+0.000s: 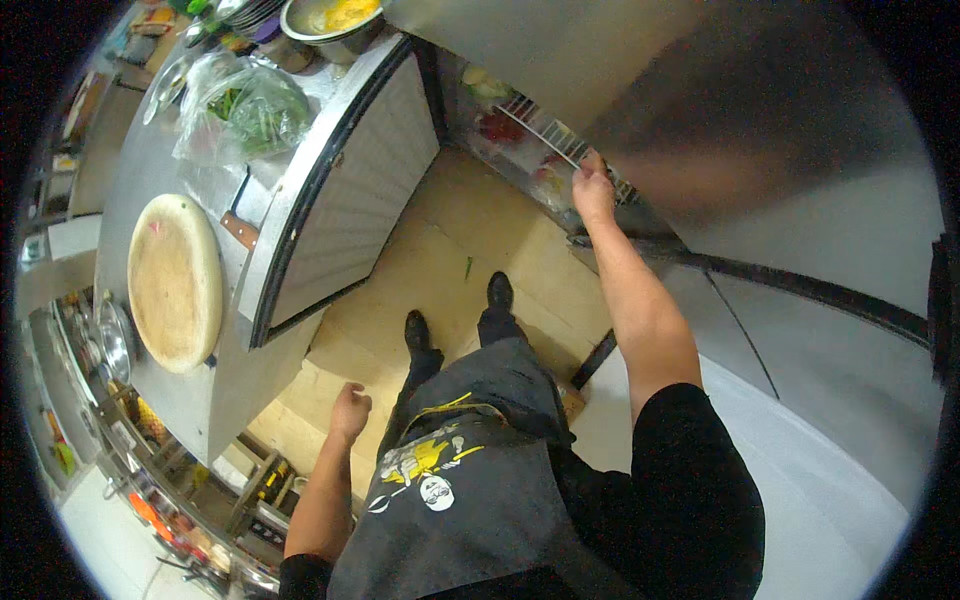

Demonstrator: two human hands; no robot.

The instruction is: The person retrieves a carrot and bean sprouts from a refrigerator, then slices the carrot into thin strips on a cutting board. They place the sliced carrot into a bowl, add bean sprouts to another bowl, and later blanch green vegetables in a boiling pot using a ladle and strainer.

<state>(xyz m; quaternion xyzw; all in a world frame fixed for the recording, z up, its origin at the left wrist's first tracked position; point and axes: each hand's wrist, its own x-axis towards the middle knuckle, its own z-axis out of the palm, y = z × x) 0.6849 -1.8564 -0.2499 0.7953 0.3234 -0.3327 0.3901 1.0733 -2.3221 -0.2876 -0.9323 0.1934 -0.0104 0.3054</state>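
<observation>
My right hand (593, 190) reaches into an open refrigerated cabinet, its fingers closed at the edge of a white wire shelf (545, 130). Food in red, green and pale colours lies around and below that shelf, partly hidden by the cabinet edge. My left hand (350, 412) hangs low beside my apron (470, 480), loosely curled with nothing in it. It touches nothing. The open cabinet door (350, 190) stands to the left, its pale inner panel edged with a dark seal.
On the steel counter (125, 240) at left lie a round cutting board (174, 283), a knife with a brown handle (240, 230) and a plastic bag of greens (245, 108). A metal bowl (335, 35) with yellow food stands behind. A green scrap (468, 267) lies on the tiled floor.
</observation>
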